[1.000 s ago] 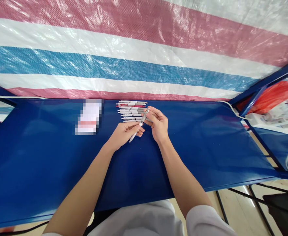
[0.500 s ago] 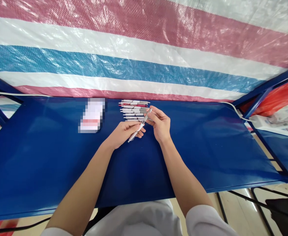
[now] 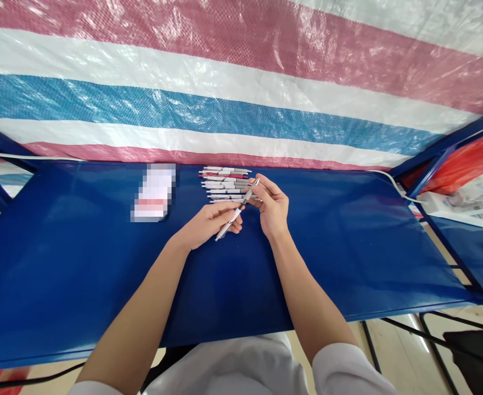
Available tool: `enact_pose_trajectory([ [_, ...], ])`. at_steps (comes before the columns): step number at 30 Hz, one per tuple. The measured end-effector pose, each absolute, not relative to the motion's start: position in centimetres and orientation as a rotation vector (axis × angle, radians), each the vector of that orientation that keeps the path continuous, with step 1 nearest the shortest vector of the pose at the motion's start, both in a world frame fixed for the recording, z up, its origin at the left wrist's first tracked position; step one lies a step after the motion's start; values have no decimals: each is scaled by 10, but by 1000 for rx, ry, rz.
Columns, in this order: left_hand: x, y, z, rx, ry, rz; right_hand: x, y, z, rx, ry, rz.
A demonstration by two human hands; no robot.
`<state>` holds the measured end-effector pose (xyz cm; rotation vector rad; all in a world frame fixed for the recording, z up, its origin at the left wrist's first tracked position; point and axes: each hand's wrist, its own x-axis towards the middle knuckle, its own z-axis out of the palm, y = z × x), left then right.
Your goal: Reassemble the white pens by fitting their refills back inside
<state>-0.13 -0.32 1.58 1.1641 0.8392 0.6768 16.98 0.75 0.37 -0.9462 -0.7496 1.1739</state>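
The pen (image 3: 226,227) slants between the two hands, its white end pinched in the left hand's (image 3: 207,224) fingers, its grey end in the right hand's (image 3: 273,211) fingertips. Just beyond the fingers, other pens (image 3: 224,185) lie side by side on the blue table (image 3: 332,241); behind them rises a striped sheet (image 3: 225,112).

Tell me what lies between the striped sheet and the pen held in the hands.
In the head view, a row of pens, one with red on it, lies on the blue table between the striped sheet and the held pen.
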Motion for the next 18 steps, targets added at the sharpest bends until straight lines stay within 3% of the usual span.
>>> enact_pose_trajectory([
  [18,-7,-3,20,1176,771,760,166,7,51,-901,-768,1014],
])
